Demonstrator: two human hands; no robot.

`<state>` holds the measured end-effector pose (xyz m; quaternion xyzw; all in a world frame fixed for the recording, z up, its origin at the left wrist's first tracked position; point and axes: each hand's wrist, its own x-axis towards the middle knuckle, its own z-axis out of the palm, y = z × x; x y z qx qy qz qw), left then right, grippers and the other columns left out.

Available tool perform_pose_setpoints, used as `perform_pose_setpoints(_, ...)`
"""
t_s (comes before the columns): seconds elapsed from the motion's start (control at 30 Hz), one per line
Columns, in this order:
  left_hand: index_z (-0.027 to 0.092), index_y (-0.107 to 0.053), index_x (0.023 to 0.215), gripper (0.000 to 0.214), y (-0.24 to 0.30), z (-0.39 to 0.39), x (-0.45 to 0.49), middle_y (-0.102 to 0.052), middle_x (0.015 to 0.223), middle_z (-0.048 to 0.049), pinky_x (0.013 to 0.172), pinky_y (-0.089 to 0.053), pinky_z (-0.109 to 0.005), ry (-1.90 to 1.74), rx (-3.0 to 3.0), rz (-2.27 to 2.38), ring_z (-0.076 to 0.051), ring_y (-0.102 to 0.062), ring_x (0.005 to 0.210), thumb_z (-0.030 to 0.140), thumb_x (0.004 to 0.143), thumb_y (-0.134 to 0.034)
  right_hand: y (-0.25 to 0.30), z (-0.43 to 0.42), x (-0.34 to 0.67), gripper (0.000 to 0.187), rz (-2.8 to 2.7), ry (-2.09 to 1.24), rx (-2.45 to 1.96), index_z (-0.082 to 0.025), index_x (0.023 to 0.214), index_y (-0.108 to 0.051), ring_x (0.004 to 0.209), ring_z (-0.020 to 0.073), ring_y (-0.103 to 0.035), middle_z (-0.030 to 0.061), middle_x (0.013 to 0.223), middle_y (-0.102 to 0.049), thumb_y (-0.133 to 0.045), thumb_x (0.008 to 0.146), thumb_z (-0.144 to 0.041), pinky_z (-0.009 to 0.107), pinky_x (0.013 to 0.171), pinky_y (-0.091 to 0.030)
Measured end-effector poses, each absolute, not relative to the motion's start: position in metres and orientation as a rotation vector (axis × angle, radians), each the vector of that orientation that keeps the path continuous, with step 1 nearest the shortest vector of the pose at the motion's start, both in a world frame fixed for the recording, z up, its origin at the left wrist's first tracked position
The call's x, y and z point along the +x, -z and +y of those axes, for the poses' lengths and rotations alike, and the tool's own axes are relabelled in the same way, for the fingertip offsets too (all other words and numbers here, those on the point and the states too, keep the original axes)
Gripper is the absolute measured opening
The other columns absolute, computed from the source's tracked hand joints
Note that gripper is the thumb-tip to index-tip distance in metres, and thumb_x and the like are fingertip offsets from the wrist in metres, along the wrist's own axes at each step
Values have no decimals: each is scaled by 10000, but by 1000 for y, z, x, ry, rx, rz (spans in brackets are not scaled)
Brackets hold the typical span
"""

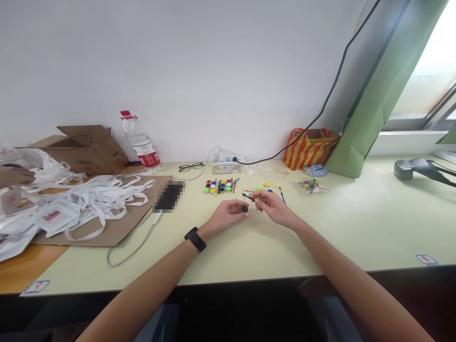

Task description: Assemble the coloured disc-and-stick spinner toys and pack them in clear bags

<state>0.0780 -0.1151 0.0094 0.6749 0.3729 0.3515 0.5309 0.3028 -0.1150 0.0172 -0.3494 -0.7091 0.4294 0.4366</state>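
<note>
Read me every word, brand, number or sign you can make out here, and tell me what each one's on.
Nothing is clear enough to quote.
Bottle label: white marks on red, too small.
White packet: reddish print, too blurred.
Left table sticker: red mark in a blue frame, unclear.
Right table sticker: likewise unclear.
Blue packet: markings too small.
Flat grey item: yellow mark, too small.

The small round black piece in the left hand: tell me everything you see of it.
The black piece looks round and possibly plastic, its circular face turned towards the camera. The left hand holds it between thumb and fingers, over the pale table. Finer detail is too small to tell.
</note>
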Motion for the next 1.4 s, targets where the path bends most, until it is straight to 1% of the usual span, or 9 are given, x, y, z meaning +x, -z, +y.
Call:
perform_pose_setpoints(0.2,156,-746,1149,385,-15,-119,81,-749,1119,-128,933,-526,-356,-865,1676,752,-248,-692,1037,389,844,-780,-20,-123,295,268,-1795,-1203,-783,-206,1149,-633,773,161,-643,51,970,-646,-639,922,-349,333,728,-529)
perform_pose_setpoints(0.33,158,-766,1107,333,-18,-122,84,-765,1093,-124,918,-531,-350,-842,1701,730,-249,-693,1033,414,901,-715,-19,-123,292,181,-1775,-1239,-764,-211,1020,-612,774,154,-650,21,950,-608,-674,896,-327,307,698,-518)
perform_pose_setpoints(0.43,164,-761,1139,352,-18,-123,82,-764,1120,-126,903,-537,-357,-821,1704,728,-256,-694,1034,424,909,-704,-17,-122,292,200,-1791,-1236,-777,-210,965,-587,754,152,-645,4,908,-588,-705,875,-344,298,675,-502)
perform_pose_setpoints(0.63,172,-753,1163,346,-22,-119,72,-747,1182,-121,922,-522,-352,-764,1767,729,-254,-685,1062,401,908,-708,-12,-118,291,314,-1832,-1115,-928,-200,856,-565,639,123,-503,-25,753,-542,-748,836,-454,261,564,-396)
perform_pose_setpoints(0.77,179,-749,1164,345,-26,-116,67,-748,1173,-111,930,-519,-351,-706,1793,705,-257,-676,1084,409,912,-698,-9,-115,291,333,-1897,-1069,-955,-191,816,-574,615,116,-440,-37,686,-506,-730,850,-484,253,539,-325)
perform_pose_setpoints(0.97,171,-756,1109,310,-20,-108,63,-760,1071,-105,843,-533,-327,-777,1792,810,-218,-688,945,368,873,-720,-17,-119,294,260,-1931,-1017,-924,-200,907,-623,657,139,-508,-9,743,-563,-661,904,-458,268,589,-401)
perform_pose_setpoints(1.23,149,-756,915,153,-15,-112,67,-710,731,-37,659,-523,-271,-860,1664,864,-150,-648,669,247,801,-731,-20,-121,295,268,-1948,-1076,-918,-199,893,-653,630,143,-525,4,743,-591,-657,905,-467,286,597,-443)
perform_pose_setpoints(1.3,141,-760,901,153,-17,-113,68,-717,740,-46,661,-529,-275,-906,1665,880,-153,-652,668,246,791,-749,-22,-121,294,272,-1920,-1107,-904,-196,903,-657,650,144,-538,8,764,-588,-664,902,-468,288,608,-464)
perform_pose_setpoints(1.4,142,-773,938,219,-22,-114,69,-754,864,-81,741,-548,-296,-965,1675,874,-180,-690,772,292,781,-799,-23,-120,295,302,-1862,-1162,-897,-192,924,-656,658,139,-546,-4,761,-552,-661,904,-493,285,611,-489)
